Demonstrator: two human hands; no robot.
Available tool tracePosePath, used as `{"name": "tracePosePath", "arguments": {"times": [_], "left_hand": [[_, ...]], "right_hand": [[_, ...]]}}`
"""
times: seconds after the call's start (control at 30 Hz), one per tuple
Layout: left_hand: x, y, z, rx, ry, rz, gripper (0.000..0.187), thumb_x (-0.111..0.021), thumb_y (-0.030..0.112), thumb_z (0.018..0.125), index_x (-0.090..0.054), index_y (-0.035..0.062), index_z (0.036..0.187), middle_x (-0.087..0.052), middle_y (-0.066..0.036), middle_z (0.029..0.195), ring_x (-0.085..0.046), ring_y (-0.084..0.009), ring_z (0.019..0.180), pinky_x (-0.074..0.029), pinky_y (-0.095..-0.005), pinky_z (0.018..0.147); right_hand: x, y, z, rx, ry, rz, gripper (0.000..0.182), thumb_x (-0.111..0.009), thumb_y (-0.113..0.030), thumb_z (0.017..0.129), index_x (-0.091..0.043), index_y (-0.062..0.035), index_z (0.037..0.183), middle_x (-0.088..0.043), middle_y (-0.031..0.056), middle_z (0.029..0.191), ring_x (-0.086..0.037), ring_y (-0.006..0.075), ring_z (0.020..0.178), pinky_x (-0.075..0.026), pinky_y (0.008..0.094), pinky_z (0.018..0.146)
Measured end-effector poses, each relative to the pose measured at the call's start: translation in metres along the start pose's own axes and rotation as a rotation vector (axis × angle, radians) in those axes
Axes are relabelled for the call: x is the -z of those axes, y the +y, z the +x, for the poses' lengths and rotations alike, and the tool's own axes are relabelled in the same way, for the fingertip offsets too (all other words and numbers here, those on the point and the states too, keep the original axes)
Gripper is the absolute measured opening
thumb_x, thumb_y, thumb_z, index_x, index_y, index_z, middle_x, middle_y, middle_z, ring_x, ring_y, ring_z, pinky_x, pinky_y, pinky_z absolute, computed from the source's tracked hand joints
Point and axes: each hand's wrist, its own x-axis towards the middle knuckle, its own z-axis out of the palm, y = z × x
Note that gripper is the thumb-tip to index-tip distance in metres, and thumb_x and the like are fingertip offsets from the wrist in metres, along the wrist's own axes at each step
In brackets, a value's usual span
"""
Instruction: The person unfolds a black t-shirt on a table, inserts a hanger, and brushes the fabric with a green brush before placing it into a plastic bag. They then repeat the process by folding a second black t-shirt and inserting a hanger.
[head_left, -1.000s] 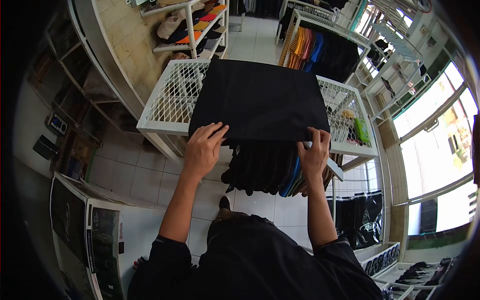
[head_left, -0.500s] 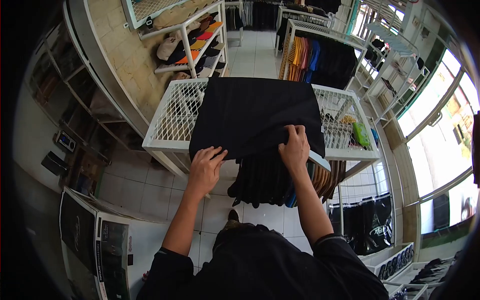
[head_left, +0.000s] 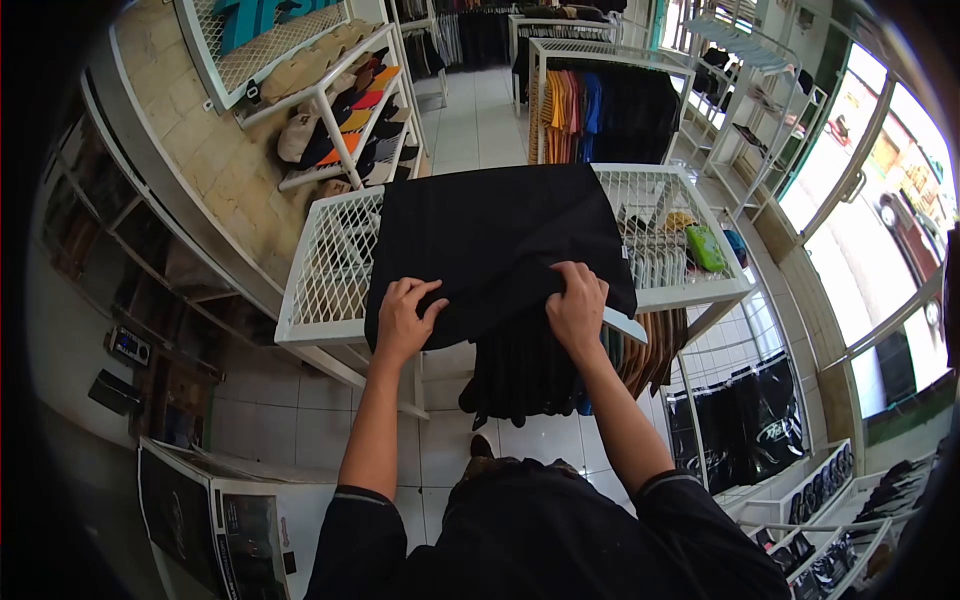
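A black cloth [head_left: 490, 230] lies over the middle of a white mesh-topped rack [head_left: 325, 270], its near edge hanging a little over the front. My left hand [head_left: 404, 318] is at the cloth's near left part, thumb and fingers apart, with nothing visible between them. My right hand [head_left: 577, 305] is on the near right part, its fingers bent together on the fabric in a pinch. Beneath the cloth's near edge hang dark and brown garments [head_left: 525, 380].
A green packet [head_left: 706, 248] lies at the rack's right end. Shelves of caps [head_left: 350, 125] stand at the back left. Behind the rack is another rail of coloured shirts [head_left: 590, 105]. Packaged black items [head_left: 745, 430] hang at the lower right.
The view has shifted and tilted. My left hand has lifted its fingers and opened them from the cloth's near edge. The cloth's near edge now hangs lower.
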Motion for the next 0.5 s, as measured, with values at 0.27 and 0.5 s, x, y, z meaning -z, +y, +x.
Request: {"name": "tracePosePath", "arguments": {"times": [0.27,0.5], "left_hand": [[-0.015,-0.004,-0.005,0.020,0.058,0.032,0.029,-0.074,0.024,0.094,-0.074,0.0077,0.118,-0.061,-0.009,0.105,-0.058,-0.0297,0.102,-0.048,-0.0435,0.092],[-0.016,-0.003,-0.004,0.008,0.070,0.044,0.027,-0.073,0.022,0.095,-0.072,0.0079,0.118,-0.060,-0.009,0.105,-0.058,-0.0291,0.102,-0.047,-0.0437,0.092]], "right_hand": [[0.027,0.012,0.012,0.082,-0.058,0.016,0.032,-0.064,0.001,0.070,-0.064,-0.0110,0.100,-0.069,0.0123,0.078,-0.068,0.0368,0.079,-0.053,0.0462,0.072],[0.064,0.055,0.024,0.100,-0.103,-0.262,0.031,-0.075,-0.002,0.073,-0.065,-0.0126,0.100,-0.071,0.0094,0.088,-0.071,0.0368,0.085,-0.056,0.0460,0.072]]}}
